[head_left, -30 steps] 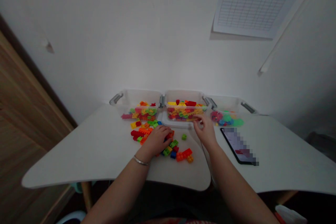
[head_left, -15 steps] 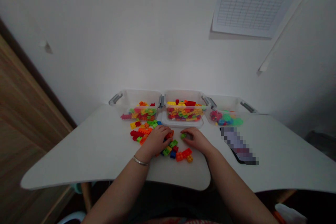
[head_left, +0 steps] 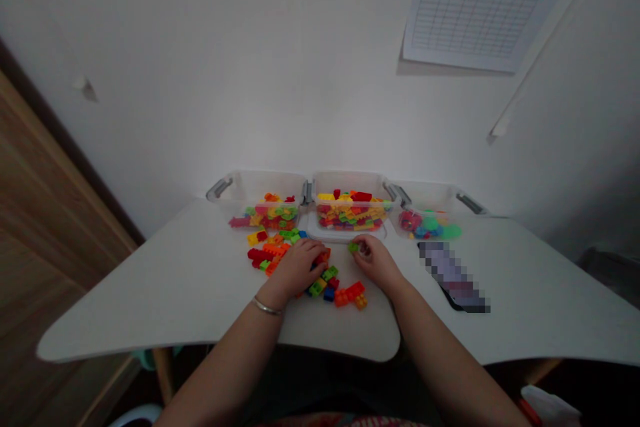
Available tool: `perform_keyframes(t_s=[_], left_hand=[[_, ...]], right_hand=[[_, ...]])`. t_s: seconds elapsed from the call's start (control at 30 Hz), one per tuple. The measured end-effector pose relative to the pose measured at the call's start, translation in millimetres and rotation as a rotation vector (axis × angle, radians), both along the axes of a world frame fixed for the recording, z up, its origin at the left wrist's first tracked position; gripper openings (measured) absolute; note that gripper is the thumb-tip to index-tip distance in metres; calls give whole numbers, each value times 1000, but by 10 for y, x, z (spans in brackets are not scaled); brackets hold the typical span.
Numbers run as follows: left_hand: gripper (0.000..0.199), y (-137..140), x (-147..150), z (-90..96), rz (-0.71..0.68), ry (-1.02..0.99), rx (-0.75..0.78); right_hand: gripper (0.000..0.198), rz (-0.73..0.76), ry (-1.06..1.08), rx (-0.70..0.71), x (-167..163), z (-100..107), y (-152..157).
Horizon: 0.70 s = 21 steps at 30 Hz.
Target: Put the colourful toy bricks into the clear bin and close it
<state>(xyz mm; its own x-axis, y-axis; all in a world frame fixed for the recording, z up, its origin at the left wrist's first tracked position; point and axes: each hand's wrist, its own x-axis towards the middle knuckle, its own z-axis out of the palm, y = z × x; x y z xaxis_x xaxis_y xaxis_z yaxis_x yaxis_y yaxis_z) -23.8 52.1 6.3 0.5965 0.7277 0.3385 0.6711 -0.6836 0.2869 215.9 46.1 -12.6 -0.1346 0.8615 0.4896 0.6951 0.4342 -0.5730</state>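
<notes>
In the head view, my right hand (head_left: 377, 261) pinches a small green toy brick (head_left: 353, 247) between thumb and fingers, just above the table and in front of the middle box. My left hand (head_left: 299, 268) rests over the pile of bricks, its thumb apart from its bent fingers. An orange brick (head_left: 326, 255) shows by those fingertips; what lies under the palm is hidden. Beside the left thumb are green bricks (head_left: 330, 273) and a blue brick (head_left: 329, 294). A joined orange-red piece (head_left: 350, 294) lies nearer me. Red and orange bricks (head_left: 270, 255) spread out left of the hand.
Three clear boxes stand along the wall: a left box (head_left: 240, 187) and a middle box (head_left: 353, 181) with bricks, and a right box (head_left: 430, 192) with mixed pieces. A white lid (head_left: 340, 236) lies under the middle box. A phone (head_left: 453, 277) is at right on the white table (head_left: 165, 293).
My right hand has lifted slightly and shifted away from me, carrying the green brick from its former place. The left hand looks the same.
</notes>
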Motion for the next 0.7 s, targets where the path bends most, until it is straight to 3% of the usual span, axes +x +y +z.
perform_keyframes(t_s=[0.13, 0.3, 0.5, 0.7], left_hand=[[28, -2, -6, 3, -12, -15, -3], [27, -27, -12, 37, -5, -3, -15], [27, -23, -7, 29, -2, -8, -11], [27, -29, -20, 30, -2, -11, -12]], right_hand=[[17, -122, 62, 227, 20, 152, -28], [13, -382, 134, 440, 138, 421, 12], [24, -515, 101, 455, 283, 668, 234], [33, -527, -43, 385, 256, 620, 426]])
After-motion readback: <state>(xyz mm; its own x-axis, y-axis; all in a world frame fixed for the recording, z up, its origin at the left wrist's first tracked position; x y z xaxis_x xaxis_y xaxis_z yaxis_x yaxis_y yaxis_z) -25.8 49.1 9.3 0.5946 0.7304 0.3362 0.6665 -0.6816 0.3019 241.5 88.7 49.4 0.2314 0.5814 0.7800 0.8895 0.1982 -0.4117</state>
